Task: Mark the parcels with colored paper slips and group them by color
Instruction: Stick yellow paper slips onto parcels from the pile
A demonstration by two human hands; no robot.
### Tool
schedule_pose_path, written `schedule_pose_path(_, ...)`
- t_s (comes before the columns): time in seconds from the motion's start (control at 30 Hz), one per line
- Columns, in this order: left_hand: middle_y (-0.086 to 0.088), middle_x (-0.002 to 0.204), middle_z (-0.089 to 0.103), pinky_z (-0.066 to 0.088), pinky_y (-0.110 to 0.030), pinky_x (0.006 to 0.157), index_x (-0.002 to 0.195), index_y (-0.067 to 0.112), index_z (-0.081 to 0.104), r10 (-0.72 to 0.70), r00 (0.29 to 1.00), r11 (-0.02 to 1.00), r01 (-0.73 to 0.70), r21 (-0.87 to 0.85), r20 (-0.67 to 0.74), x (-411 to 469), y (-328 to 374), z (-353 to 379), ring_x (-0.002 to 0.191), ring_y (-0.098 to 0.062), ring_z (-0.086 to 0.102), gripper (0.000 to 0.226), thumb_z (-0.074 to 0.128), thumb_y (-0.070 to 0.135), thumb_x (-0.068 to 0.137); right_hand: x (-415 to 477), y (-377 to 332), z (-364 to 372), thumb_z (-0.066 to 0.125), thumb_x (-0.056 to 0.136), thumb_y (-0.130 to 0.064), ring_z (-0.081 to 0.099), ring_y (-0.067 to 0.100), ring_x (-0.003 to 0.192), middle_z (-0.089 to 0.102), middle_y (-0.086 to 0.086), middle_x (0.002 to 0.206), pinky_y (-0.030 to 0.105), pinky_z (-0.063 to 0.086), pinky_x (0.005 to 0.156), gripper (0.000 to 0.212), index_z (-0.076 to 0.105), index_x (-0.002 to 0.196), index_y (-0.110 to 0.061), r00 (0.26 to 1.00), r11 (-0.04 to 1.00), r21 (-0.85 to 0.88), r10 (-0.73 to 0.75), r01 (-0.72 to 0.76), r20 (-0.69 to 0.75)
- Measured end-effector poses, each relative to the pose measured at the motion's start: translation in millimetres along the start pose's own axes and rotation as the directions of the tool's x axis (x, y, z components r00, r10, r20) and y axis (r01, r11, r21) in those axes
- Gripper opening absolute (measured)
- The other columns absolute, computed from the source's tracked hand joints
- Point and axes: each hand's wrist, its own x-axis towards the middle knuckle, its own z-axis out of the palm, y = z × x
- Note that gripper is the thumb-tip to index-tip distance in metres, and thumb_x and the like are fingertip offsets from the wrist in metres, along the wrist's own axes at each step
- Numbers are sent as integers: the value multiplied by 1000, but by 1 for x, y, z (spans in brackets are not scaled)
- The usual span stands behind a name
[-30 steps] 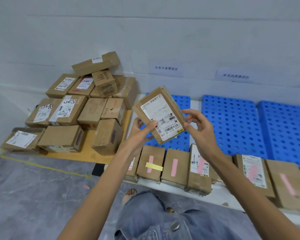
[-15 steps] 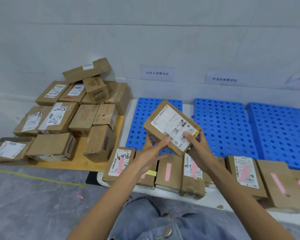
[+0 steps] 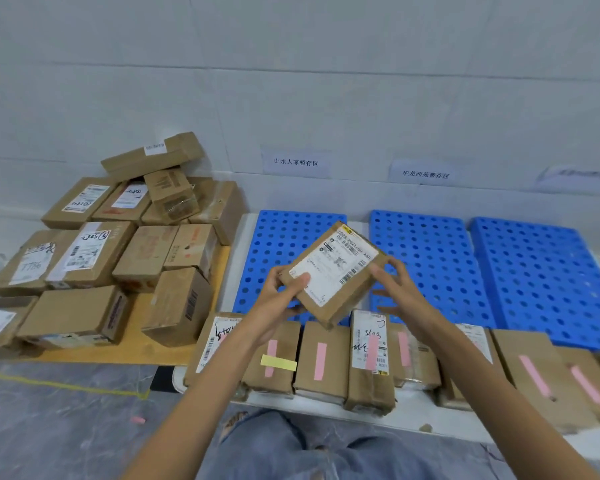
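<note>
Brown cardboard parcel with white shipping label point(image 3: 333, 275) is held in the air, tilted, label side up, over the near edge of the left blue perforated plastic pallet point(image 3: 274, 244). No colored slip is seen on it.

Left hand point(image 3: 274, 299) is clamped on the parcel's lower-left corner: thumb point(image 3: 300, 280) is pressed on the label, other fingers are curled under the box.

Right hand point(image 3: 406, 299) is at the right edge. Its fingers are apart and mostly straight, the thumb tip is touching the edge, and the lower fingers are reaching beneath the box.

Just below the held box, a row of brown parcels with pink paper slips point(image 3: 321, 362) is lined up along the white platform edge point(image 3: 409, 415). One of them also carries a yellow paper slip point(image 3: 278, 362).

Further left, a pile of unmarked brown cardboard boxes point(image 3: 146, 258) is stacked on a wooden board point(image 3: 136, 341). A small pink scrap point(image 3: 138, 419) is lying on the grey floor.
</note>
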Motion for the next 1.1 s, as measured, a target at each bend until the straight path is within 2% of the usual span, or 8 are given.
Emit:
schedule_pose_path(0.13, -7, 121, 56, 50, -40, 97, 116, 14, 49, -86, 989, 993, 76, 86, 123, 1, -21, 4, 107, -20, 60, 30, 52, 34, 95, 1, 25, 11, 59, 91, -33, 59, 22, 108, 57, 3, 125, 40, 53, 81, 46, 34, 130, -30, 996, 972, 222, 81, -73, -28)
schedule_pose_path(0.23, 5, 118, 61, 42, -27, 100, 113, 20, 61, -15, 996, 906, -26, 422, 93, 10, -39, -21, 116, -12, 54, 27, 48, 38, 97, 9, 42, 12, 59, 92, -34, 60, 17, 97, 58, 2, 118, 36, 52, 74, 48, 31, 131, -27, 987, 982, 141, 135, -122, -84)
schedule_pose_path(0.33, 0, 121, 57, 37, -22, 93, 114, 16, 62, 55, 993, 501, -118, 857, 104, 22, -71, -56, 117, -17, 51, 29, 68, 27, 87, 14, 64, 16, 58, 92, -38, 61, 19, 90, 58, 9, 115, 41, 54, 78, 55, 27, 134, -21, 976, 976, -32, 213, -215, -49)
schedule_pose_path(0.4, -1, 124, 54, 31, -28, 98, 110, 15, 63, -12, 981, 182, -190, 965, 196, 25, -94, -70, 121, -19, 46, 36, 76, 26, 78, 16, 76, 21, 57, 92, -40, 62, 21, 92, 59, 6, 110, 42, 53, 86, 56, 28, 135, -20, 967, 960, -113, 254, -254, -17)
schedule_pose_path(0.53, 0, 124, 51, 36, -31, 94, 108, 16, 58, -57, 971, -30, -233, 972, 231, 23, -123, -75, 120, -18, 43, 39, 76, 24, 75, 15, 89, 33, 55, 92, -43, 63, 14, 92, 61, -4, 104, 32, 53, 83, 54, 33, 136, -22, 964, 947, -199, 265, -254, 30)
schedule_pose_path(0.87, 6, 106, 57, 38, -23, 76, 92, 19, 56, 62, 995, 145, -81, 986, 73, 12, -130, -81, 99, -11, 50, 15, 68, 24, 85, 16, 98, 50, 52, 96, -34, 59, 15, 101, 62, 2, 120, 26, 48, 81, 35, 51, 123, -13, 996, 904, -417, 90, -91, -22)
schedule_pose_path(1.0, 9, 82, 63, 41, -16, 62, 77, 23, 60, 117, 977, 569, 80, 818, -177, 3, -108, -80, 73, -4, 57, 17, 61, 14, 91, 3, 84, 48, 50, 97, -26, 42, 14, 121, 48, -5, 123, 28, 32, 101, 34, 49, 129, -14, 985, 807, -587, -146, 68, -87)
schedule_pose_path(1.1, -3, 72, 68, 49, -24, 63, 77, 24, 68, 132, 961, 828, 27, 561, -242, -9, -72, -66, 53, -7, 58, 18, 66, 10, 87, -12, 58, 50, 53, 96, -22, 55, 8, 108, 62, -5, 116, 24, 42, 96, 24, 58, 119, -17, 971, 861, -476, -231, 178, -55)
